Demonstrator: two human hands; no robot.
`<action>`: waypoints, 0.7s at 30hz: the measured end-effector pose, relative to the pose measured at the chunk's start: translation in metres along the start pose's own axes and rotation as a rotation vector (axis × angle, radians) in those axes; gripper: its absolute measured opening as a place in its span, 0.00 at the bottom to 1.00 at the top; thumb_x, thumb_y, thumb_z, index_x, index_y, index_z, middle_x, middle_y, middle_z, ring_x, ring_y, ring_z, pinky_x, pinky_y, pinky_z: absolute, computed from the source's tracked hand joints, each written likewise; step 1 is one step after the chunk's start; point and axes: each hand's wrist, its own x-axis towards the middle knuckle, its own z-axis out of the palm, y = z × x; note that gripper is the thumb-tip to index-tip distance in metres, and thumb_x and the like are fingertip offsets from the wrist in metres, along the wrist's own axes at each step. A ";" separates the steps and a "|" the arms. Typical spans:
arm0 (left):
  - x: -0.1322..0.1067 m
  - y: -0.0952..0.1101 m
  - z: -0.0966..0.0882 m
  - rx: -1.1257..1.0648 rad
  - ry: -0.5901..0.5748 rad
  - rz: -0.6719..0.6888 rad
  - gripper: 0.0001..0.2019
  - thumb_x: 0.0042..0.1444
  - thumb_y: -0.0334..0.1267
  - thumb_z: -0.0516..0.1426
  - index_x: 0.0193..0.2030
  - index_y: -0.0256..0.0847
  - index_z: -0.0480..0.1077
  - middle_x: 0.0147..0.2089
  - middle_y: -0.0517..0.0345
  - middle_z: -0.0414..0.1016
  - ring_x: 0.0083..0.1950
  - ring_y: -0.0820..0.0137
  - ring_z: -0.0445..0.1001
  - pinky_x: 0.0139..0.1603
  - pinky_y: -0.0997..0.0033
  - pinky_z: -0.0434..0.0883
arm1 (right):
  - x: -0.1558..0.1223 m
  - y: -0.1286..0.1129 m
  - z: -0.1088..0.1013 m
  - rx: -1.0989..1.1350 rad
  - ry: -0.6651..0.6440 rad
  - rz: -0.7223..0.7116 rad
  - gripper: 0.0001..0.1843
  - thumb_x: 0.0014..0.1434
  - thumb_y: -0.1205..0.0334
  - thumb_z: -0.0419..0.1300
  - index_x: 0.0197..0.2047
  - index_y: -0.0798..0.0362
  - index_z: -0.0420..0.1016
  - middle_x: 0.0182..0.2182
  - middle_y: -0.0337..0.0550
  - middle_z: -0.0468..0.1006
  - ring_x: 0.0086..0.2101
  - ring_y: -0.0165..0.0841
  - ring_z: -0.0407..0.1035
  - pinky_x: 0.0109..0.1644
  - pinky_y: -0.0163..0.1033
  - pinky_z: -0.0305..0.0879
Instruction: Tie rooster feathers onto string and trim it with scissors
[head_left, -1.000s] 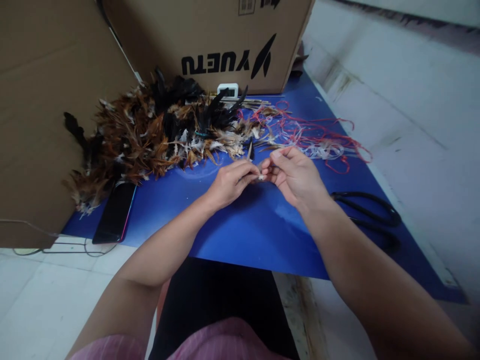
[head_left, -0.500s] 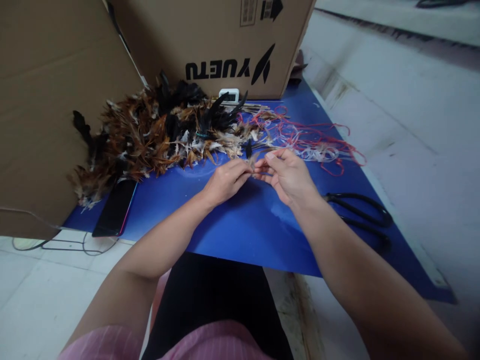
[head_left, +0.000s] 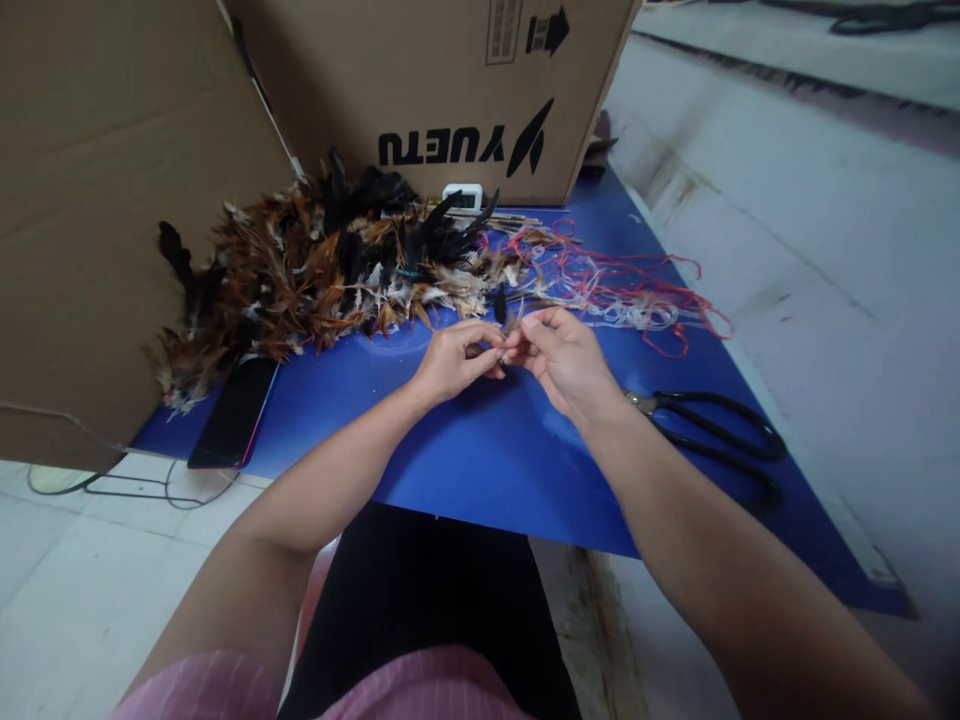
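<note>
Nearest, at the bottom edge, lies a pink, pale-striped cloth top, with black cloth over the lap beyond it. Two bare arms reach forward from either side: the left forearm slants up and inward, its elbow bent outward, while the right forearm runs in a longer diagonal over the glossy blue tabletop.

The hands meet above the table, fingertips touching. The left hand has its back turned up and its wrist nearly in line with the forearm; thumb and forefinger pinch the lower end of a small grey-brown feather, which sticks up between the two hands. The right hand is turned partly palm-inward, fingers curled and thumb bent toward the forefinger; whether it grips the feather too, or something very thin, I cannot tell.

Black-handled metal scissors lie just beside the right forearm, partly hidden by it. A dark, flat phone rests at the table's left edge. Farther off spreads a heap of brown, black and whitish feathers, with tangled red and clear plastic strings to its right. Behind stand a small white plastic display and a brown cardboard box with upside-down black lettering.
</note>
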 end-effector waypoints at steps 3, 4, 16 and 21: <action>0.001 0.001 0.000 -0.140 0.022 -0.122 0.18 0.51 0.48 0.66 0.35 0.34 0.71 0.38 0.53 0.78 0.28 0.75 0.79 0.32 0.75 0.78 | 0.000 0.002 0.000 0.004 -0.033 -0.057 0.16 0.55 0.53 0.68 0.33 0.50 0.65 0.24 0.33 0.76 0.24 0.27 0.71 0.32 0.37 0.72; 0.001 0.002 0.001 -0.177 0.030 -0.166 0.19 0.49 0.50 0.67 0.35 0.34 0.71 0.35 0.54 0.78 0.28 0.74 0.79 0.32 0.74 0.79 | 0.000 0.002 0.001 0.005 -0.041 -0.075 0.17 0.55 0.52 0.68 0.33 0.50 0.65 0.24 0.33 0.76 0.24 0.27 0.71 0.33 0.37 0.73; 0.003 0.020 0.006 -0.298 0.156 -0.413 0.13 0.50 0.38 0.67 0.33 0.33 0.69 0.24 0.61 0.75 0.24 0.75 0.78 0.26 0.78 0.76 | -0.001 0.010 0.005 -0.130 -0.011 -0.250 0.17 0.55 0.49 0.68 0.35 0.49 0.67 0.25 0.33 0.77 0.27 0.28 0.73 0.36 0.38 0.75; 0.003 0.018 0.006 -0.244 0.178 -0.351 0.09 0.52 0.32 0.64 0.31 0.34 0.67 0.25 0.62 0.75 0.22 0.76 0.76 0.24 0.79 0.75 | -0.003 0.011 0.005 -0.214 -0.023 -0.291 0.17 0.56 0.47 0.67 0.35 0.49 0.68 0.26 0.35 0.78 0.30 0.30 0.75 0.40 0.40 0.75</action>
